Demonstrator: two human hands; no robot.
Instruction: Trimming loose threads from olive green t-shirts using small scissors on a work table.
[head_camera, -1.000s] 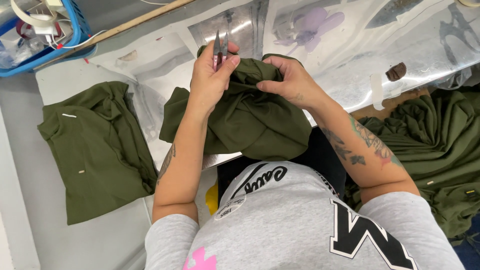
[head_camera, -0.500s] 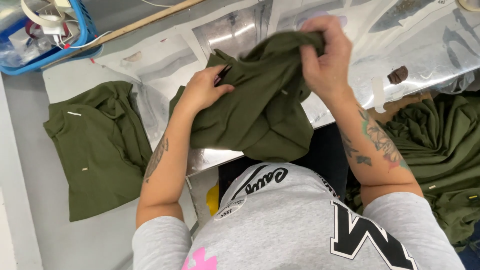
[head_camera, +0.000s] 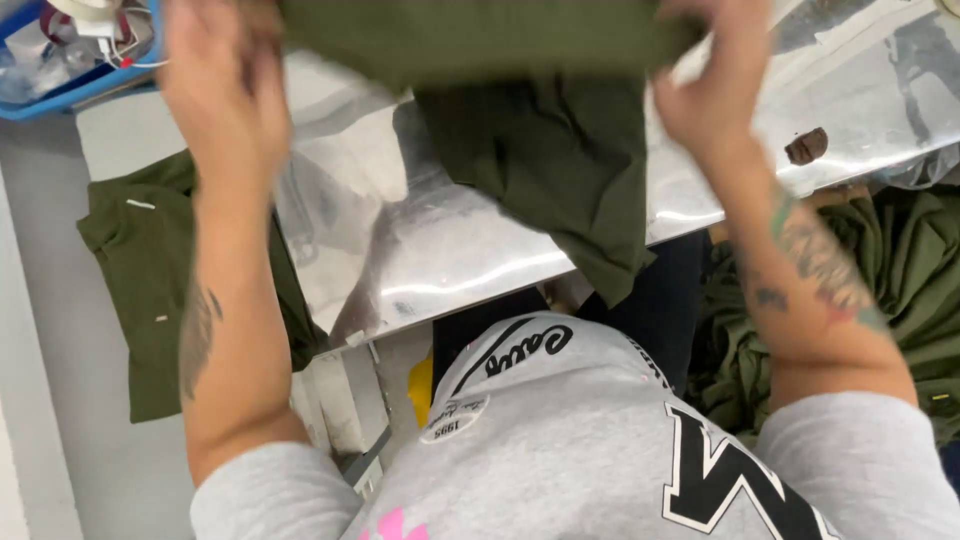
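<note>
**Operator:** Olive-green garment is up in the air, stretched between both hands above the shiny plastic-covered table. I see its top edge pulled flat near the upper frame, with the rest hanging down over the table's near edge.

**Colleague:** What are the hands doing?

**Operator:** My left hand is closed on the garment's left end, though it is blurred, so I can't make out the fingers. My right hand pinches the right end, fingers curled around the cloth.

**Colleague:** What else do you see?

**Operator:** A second olive-green garment lies flat on the grey surface to the left, a small white tag showing on it. A heap of the same green cloth sits low on the right, beside my right forearm. A blue bin holding white odds and ends is in the upper left corner. A small brown object rests on the table to the right, well apart from the lifted garment.
</note>
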